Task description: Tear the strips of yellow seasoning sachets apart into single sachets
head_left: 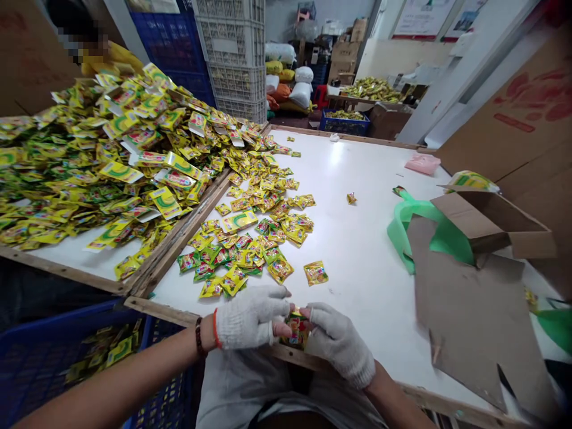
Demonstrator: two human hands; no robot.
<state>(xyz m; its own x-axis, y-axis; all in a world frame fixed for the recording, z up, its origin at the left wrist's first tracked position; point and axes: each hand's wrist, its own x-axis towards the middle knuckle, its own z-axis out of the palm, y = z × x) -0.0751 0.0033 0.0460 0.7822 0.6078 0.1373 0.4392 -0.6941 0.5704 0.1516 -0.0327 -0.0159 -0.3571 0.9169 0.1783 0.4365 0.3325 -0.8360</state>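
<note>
At the table's near edge, my left hand (252,317) and my right hand (337,341) hold small yellow-green snack packets (295,329) between them, one hand on each side. Both wear white knit gloves with bare fingertips, fingers bent inward. How many packets are in the grip is partly hidden by the fingers. Just beyond my left hand lies a loose spread of yellow and green packets (243,253), with a flat yellow carton (239,221) among them. One single packet (316,273) rests apart on the white tabletop (353,322), ahead of my right hand.
A large heap of packets and cartons (134,137) covers the left table behind a wooden divider (179,238). Blue crates (27,351) stand below left. On the right are a green scoop (402,232), an open cardboard box (496,220) and cardboard sheets (473,322). Someone in yellow (111,56) is behind the heap.
</note>
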